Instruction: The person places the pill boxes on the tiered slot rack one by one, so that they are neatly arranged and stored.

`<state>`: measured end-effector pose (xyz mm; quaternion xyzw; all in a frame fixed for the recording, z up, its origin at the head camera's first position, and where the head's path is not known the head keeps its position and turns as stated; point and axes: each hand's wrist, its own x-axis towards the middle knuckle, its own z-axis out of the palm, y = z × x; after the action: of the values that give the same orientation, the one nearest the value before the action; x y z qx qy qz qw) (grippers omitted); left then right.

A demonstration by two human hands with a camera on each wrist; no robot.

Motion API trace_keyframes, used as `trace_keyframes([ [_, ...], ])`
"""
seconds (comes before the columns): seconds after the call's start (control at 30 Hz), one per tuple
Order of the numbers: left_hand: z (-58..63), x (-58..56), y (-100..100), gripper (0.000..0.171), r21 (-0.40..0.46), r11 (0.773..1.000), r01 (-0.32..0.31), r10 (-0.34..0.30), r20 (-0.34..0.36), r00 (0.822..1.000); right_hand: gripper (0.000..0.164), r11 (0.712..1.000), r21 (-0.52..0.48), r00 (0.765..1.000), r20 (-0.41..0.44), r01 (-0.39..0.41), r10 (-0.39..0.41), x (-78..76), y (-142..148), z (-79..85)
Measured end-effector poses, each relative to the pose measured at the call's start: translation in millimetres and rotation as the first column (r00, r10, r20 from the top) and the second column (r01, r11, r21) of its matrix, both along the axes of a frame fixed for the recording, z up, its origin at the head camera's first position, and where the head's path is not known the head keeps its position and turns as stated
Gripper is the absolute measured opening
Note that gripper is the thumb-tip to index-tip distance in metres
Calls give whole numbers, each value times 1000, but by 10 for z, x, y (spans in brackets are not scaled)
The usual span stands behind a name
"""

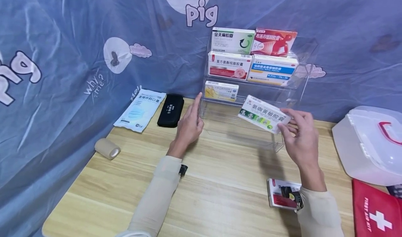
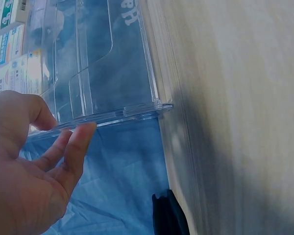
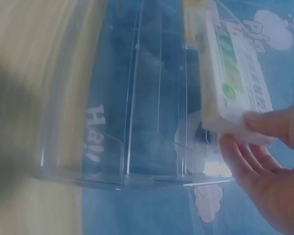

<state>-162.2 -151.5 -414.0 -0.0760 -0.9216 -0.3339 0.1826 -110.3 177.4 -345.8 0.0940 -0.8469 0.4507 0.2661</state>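
Note:
My right hand (image 1: 301, 139) pinches one end of a white and green medicine box (image 1: 263, 114) between thumb and fingers, holding it tilted in front of the clear plastic display rack (image 1: 248, 137). In the right wrist view the box (image 3: 235, 78) overlaps the rack's shelves. My left hand (image 1: 190, 125) is at the rack's left side; the left wrist view shows the thumb and fingers (image 2: 78, 147) pinching the panel edge from both sides. Green-and-white (image 1: 232, 41) and red (image 1: 274, 42) boxes stand on the top tier, two more boxes below, and a small yellow-and-white box (image 1: 221, 91) lower left.
A red and white box (image 1: 282, 193) lies under my right wrist. At right are a white case (image 1: 361, 146) and a red first aid pouch (image 1: 373, 209). A mask packet (image 1: 139, 109), black case (image 1: 170, 110) and bandage roll (image 1: 106, 148) lie at left. A blue curtain hangs behind.

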Motion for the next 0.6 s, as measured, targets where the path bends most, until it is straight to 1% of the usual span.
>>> trace_keyframes([
  [0.07,6,-2,0,100,2,1000,6,-6,-2,1000,53,998,-21,997,-39,62,-63,-26,12,43],
  [0.13,7,-4,-1,100,1,1000,9,-9,-4,1000,52,992,-37,988,-95,120,-123,-74,34,88],
  [0.23,10,-2,-3,100,0,1000,4,-4,-7,1000,47,977,-56,960,-186,204,-211,-185,73,171],
  [0.3,11,1,-6,100,0,1000,-2,2,-10,1000,44,968,-62,939,-235,244,-252,-279,102,229],
  [0.37,15,6,-8,100,0,1000,-4,4,-13,1000,42,963,-61,926,-263,263,-270,-371,131,279],
  [0.4,16,7,-8,100,0,1000,-3,3,-12,1000,42,963,-56,924,-274,262,-267,-413,146,298],
  [0.5,15,7,-5,100,-2,1000,0,0,-10,1000,43,971,-14,927,-296,238,-232,-528,181,322],
  [0.6,16,4,0,100,-3,1000,0,0,-6,1000,45,975,59,933,-308,215,-187,-613,190,309],
])
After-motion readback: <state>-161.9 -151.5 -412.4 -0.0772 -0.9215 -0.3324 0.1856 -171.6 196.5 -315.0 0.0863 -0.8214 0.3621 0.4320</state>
